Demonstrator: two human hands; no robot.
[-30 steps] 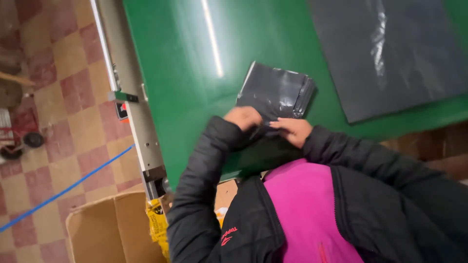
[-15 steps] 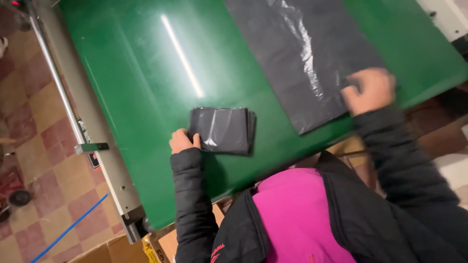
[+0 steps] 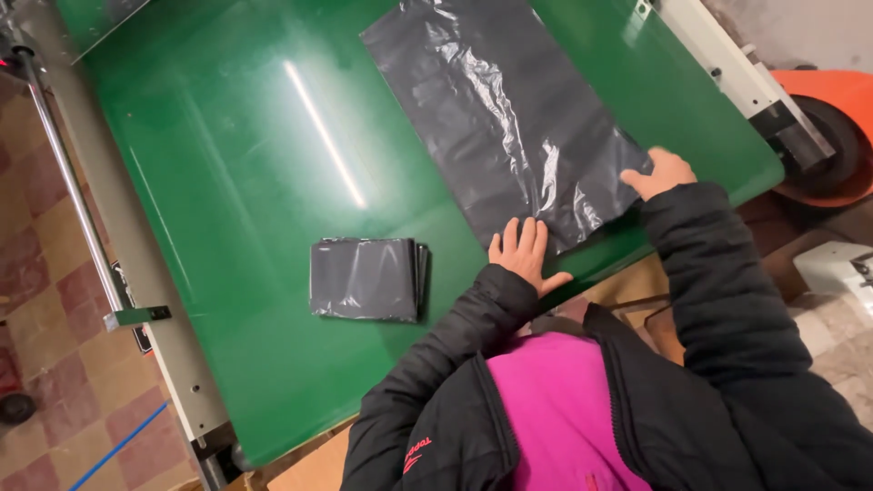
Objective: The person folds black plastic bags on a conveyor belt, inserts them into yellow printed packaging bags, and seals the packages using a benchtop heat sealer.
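Both hands, left (image 3: 523, 255) and right (image 3: 662, 173), press flat and open on a glossy, crinkled black bag (image 3: 505, 118) (spread out unfolded).

You have one view only, from the camera on your head. It looks steeply down over your chest and both sleeves onto the green table (image 3: 227, 182), close enough that your jacket fills the lower right. The frame sits skewed: the table's near edge runs up toward the right. Your left hand (image 3: 523, 255) and right hand (image 3: 659, 173) fall right of centre, on the near end of the flat bag (image 3: 491, 109). Floor tiles (image 3: 36, 273) show along the left edge.
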